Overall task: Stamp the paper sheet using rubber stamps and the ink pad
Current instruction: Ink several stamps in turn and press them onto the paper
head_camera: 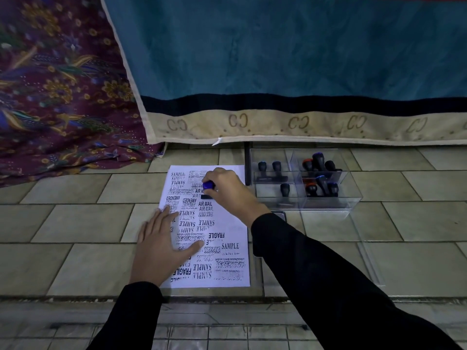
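Note:
A white paper sheet [233, 231] lies on the tiled surface, covered with many black stamped words such as SAMPLE, FRAGILE and AIR MAIL. My right hand [227, 190] grips a rubber stamp [208, 186] with a blue knob, its black base pressed on the sheet's upper middle. My left hand [161, 242] lies flat with spread fingers on the sheet's left part. The ink pad [279, 215] shows as a dark corner behind my right wrist, mostly hidden.
A clear plastic box [326, 207] with compartments stands right of the sheet and holds several black-handled stamps [319, 164]. A clear lid [369, 258] lies in front of it. A teal rug [278, 59] and a patterned maroon cloth [55, 84] lie behind.

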Tool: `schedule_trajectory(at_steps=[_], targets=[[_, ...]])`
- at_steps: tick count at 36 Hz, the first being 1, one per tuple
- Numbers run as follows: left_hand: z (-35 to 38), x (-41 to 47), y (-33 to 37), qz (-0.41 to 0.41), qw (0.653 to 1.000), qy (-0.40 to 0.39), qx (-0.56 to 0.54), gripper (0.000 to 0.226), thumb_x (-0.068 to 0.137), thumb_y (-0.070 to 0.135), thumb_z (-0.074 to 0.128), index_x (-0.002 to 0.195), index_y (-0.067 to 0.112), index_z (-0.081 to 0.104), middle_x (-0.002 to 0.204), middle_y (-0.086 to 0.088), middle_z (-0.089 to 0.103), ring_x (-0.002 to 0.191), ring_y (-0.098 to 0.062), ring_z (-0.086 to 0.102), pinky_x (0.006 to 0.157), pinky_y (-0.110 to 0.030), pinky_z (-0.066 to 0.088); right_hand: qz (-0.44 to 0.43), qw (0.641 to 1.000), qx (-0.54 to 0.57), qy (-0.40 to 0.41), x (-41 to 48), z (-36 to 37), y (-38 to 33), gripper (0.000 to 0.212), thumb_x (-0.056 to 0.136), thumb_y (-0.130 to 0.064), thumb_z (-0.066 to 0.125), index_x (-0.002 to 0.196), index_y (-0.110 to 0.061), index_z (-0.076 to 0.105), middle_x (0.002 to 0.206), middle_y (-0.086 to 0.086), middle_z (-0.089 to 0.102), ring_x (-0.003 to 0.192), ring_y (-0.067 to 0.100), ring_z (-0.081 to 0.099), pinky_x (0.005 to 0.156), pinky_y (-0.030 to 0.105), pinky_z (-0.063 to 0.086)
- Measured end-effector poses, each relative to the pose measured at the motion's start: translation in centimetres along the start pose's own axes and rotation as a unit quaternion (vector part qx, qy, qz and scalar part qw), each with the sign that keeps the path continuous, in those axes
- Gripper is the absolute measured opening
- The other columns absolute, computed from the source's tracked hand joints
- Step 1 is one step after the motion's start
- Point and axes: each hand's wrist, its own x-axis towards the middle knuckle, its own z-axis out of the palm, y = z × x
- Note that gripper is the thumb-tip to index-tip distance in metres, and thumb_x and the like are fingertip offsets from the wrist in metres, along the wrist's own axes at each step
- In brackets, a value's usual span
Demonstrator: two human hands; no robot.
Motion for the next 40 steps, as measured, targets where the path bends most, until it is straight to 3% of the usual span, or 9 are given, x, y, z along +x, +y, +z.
schedule_trajectory(at_steps=[8,15,19,26,33,36,40], targets=[[0.0,0.0,0.1,0.0,1.0,0.001,0.0,0.104,0.06,0.089,0.041,0.143,0.028,0.036,0.159,0.012,0.02,0.147,-0.006,0.012,0.122,-0.036,0.006,0.0,1.0,0.001,0.002,0.0,0.4,-0.1,0.021,0.086,-0.008,0.063,0.107,-0.005,0.065,0.104,0.012,0.061,0.089,0.026,0.06,0.078,0.029,0.048],[0.2,0.0,-0.1,0.0,1.0,0.001,0.003,0.104,0.06,0.091,0.04,0.144,0.028,0.035,0.159,0.012,0.02,0.147,-0.005,0.01,0.122,-0.038,0.006,0.012,1.0,-0.013,-0.004,0.6,0.3,-0.6,0.017,0.083,-0.004,0.065,0.1,0.0,0.066,0.104,0.014,0.062,0.093,0.03,0.059,0.08,0.037,0.052],[0.3,0.0,-0.2,-0.001,1.0,0.0,0.001,0.104,0.061,0.09,0.04,0.144,0.028,0.035,0.16,0.012,0.019,0.147,-0.005,0.01,0.122,-0.038,0.006,0.003,0.999,-0.027,-0.017,0.4,0.4,-0.7,0.013,0.082,-0.001,0.064,0.095,-0.002,0.066,0.101,0.013,0.06,0.089,0.03,0.058,0.074,0.037,0.051],[0.3,0.0,-0.3,-0.001,1.0,0.003,0.001,0.102,0.061,0.09,0.043,0.143,0.03,0.036,0.159,0.013,0.019,0.147,-0.005,0.01,0.122,-0.037,0.006,0.023,1.0,-0.016,0.003,0.9,0.4,-0.8,0.014,0.082,-0.001,0.063,0.097,-0.001,0.065,0.103,0.014,0.061,0.092,0.031,0.058,0.078,0.04,0.052],[0.2,0.0,-0.1,-0.001,1.0,0.009,0.003,0.104,0.06,0.09,0.041,0.143,0.027,0.038,0.159,0.011,0.022,0.147,-0.007,0.012,0.121,-0.039,0.01,-0.015,1.0,-0.023,0.003,-0.4,0.8,-0.5,0.014,0.084,-0.005,0.064,0.097,-0.001,0.062,0.099,0.013,0.059,0.085,0.03,0.059,0.075,0.043,0.052],[0.1,-0.1,-0.1,0.002,1.0,0.006,0.002,0.104,0.06,0.09,0.041,0.143,0.027,0.037,0.159,0.011,0.021,0.148,-0.006,0.011,0.122,-0.039,0.008,-0.03,0.998,0.019,0.043,-0.7,0.0,0.2,0.02,0.085,-0.011,0.066,0.103,-0.003,0.062,0.1,0.012,0.06,0.085,0.023,0.058,0.079,0.032,0.049],[0.0,-0.1,-0.2,0.007,1.0,0.004,0.001,0.103,0.061,0.089,0.042,0.143,0.026,0.038,0.159,0.01,0.022,0.148,-0.007,0.012,0.121,-0.039,0.009,0.023,0.978,0.103,0.179,0.7,-3.7,1.4,0.028,0.08,-0.01,0.072,0.106,-0.005,0.061,0.096,0.004,0.062,0.08,0.012,0.056,0.073,0.008,0.041]])
